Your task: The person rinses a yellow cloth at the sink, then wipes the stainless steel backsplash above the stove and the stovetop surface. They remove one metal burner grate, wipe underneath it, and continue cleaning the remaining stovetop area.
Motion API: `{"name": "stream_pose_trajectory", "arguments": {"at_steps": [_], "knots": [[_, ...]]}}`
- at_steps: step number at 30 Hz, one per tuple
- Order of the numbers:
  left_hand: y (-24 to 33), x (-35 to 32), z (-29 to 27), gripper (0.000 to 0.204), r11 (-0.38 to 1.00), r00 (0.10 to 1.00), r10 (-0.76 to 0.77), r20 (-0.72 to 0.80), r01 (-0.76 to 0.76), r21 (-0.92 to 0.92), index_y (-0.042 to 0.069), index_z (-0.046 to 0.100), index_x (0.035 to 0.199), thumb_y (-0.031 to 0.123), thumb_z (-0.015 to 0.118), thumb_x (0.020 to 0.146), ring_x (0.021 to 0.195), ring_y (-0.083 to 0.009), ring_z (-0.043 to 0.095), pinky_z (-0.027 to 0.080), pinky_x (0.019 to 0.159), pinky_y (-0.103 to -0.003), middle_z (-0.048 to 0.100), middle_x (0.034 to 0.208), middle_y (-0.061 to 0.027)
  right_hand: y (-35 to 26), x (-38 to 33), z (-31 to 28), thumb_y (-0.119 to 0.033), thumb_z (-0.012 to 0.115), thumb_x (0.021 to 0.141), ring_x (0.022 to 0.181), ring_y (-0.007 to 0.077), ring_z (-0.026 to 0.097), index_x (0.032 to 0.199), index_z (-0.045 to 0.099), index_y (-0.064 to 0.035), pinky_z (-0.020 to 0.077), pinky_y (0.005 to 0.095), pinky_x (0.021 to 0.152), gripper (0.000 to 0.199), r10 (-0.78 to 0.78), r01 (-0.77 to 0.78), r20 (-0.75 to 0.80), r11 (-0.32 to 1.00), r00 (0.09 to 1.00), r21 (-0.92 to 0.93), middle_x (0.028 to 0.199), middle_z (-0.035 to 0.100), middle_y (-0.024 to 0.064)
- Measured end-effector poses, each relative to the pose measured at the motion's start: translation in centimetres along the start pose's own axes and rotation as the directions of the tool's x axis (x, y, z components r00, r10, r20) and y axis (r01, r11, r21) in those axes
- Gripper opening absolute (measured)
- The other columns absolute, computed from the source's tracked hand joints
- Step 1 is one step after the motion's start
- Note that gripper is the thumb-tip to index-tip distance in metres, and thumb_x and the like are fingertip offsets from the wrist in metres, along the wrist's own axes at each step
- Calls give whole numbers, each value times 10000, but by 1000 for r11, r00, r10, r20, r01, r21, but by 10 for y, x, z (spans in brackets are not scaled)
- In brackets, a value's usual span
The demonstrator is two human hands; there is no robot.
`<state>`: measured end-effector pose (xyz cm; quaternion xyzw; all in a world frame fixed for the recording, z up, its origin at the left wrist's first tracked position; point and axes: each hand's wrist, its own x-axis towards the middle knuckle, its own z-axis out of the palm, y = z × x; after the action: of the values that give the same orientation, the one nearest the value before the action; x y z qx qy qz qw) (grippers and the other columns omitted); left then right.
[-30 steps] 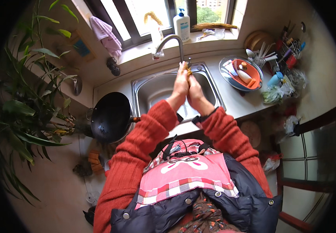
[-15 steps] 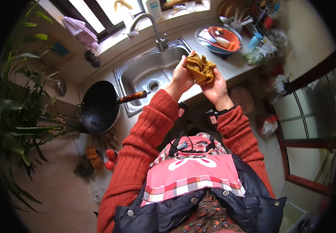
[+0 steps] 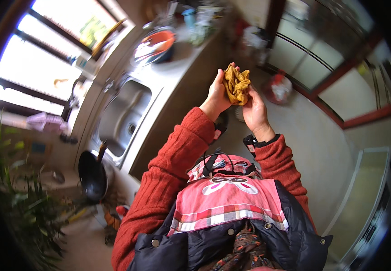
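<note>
A crumpled mustard-brown cloth (image 3: 237, 86) is bunched up between my two hands, held out ahead of me over the floor. My left hand (image 3: 218, 94) grips its left side, thumb up along the folds. On the other side my right hand (image 3: 255, 112) closes around the cloth's lower right edge, palm partly turned up. Part of the fingers of both hands is hidden behind the fabric. To the left lies the steel sink (image 3: 146, 90) in the counter, apart from my hands.
A black wok (image 3: 91, 178) with a wooden handle stands left, beside the sink. On the counter's far end are an orange basin (image 3: 163, 39) and a blue bottle (image 3: 189, 18). A red-and-white bag (image 3: 279, 88) sits on the floor near the red-framed glass door (image 3: 310, 97).
My body has turned to the right, so the sink, wok and window have swung leftward in view. Both hands still hold the cloth, now away from the sink and over the floor.
</note>
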<state>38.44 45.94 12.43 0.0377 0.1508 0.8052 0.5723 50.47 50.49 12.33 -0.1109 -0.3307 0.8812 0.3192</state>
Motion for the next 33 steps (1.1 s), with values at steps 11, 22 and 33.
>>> {"name": "stream_pose_trajectory", "arguments": {"at_steps": [11, 22, 33], "knots": [[-396, 77, 110, 533, 595, 833, -492, 254, 109, 797, 201, 256, 1447, 457, 304, 982, 1167, -141, 411, 351, 964, -281, 433, 1320, -28, -227, -146, -223, -320, 297, 976, 1140, 165, 461, 1368, 347, -53, 368, 297, 962, 478, -548, 452, -599, 832, 584, -320, 1247, 483, 63], [-597, 54, 192, 626, 399, 379, -849, 369, 1, 917, 112, 193, 1457, 502, 268, 974, 1343, -185, 194, 131, 1100, -317, 222, 1479, -90, -343, -301, -292, -339, 330, 988, 1134, 126, 490, 1337, 394, -86, 393, 284, 948, 435, -585, 658, -752, 700, 305, -277, 1269, 490, 19], [-715, 110, 193, 589, 191, 321, -940, 113, 224, 956, 185, 212, 1457, 498, 302, 965, 1322, -227, 210, 240, 1058, -337, 188, 1466, -90, -415, -306, -407, -282, 320, 994, 1028, 132, 485, 1360, 389, -106, 379, 274, 899, 412, -367, 598, -919, 772, 147, -213, 1165, 531, 5]]}}
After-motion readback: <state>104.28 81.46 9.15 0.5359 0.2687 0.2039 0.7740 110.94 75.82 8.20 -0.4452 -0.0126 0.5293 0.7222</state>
